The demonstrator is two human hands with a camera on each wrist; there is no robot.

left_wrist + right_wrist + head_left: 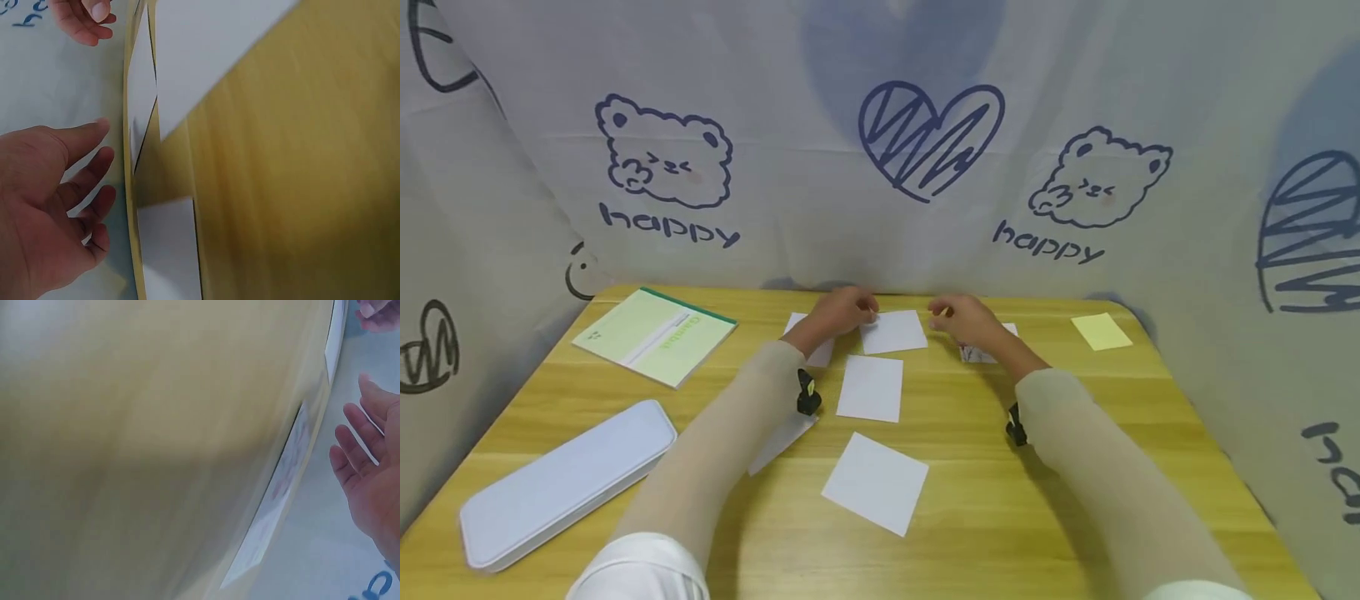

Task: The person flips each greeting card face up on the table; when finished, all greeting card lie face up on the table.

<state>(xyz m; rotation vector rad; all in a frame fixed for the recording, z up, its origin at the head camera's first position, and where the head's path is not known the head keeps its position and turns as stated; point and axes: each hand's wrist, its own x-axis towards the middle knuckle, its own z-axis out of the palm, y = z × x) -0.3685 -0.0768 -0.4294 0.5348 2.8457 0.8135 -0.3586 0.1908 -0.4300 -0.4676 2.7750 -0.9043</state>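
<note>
My left hand [841, 317] hovers at the far edge of the table, beside the left edge of a white square paper [895, 333]. In the left wrist view, that hand [44, 194] has loosely bent fingers and holds nothing. On the right of the same paper is my right hand [967, 321], its fingers relaxed and empty in the right wrist view. Under the right hand lies a paper with a printed pattern [977, 356], partly covered. Another white paper [822, 354] sits behind the left wrist. Two more white papers, a middle one [870, 389] and a nearer one [877, 483], lie toward me.
A sheet [782, 443] is partly hidden by the left forearm. To the left are a pale green notebook [655, 336] and a long white case [568, 483]. A yellow sticky note [1101, 332] lies far right. Printed cloth [820, 208] hangs behind the table.
</note>
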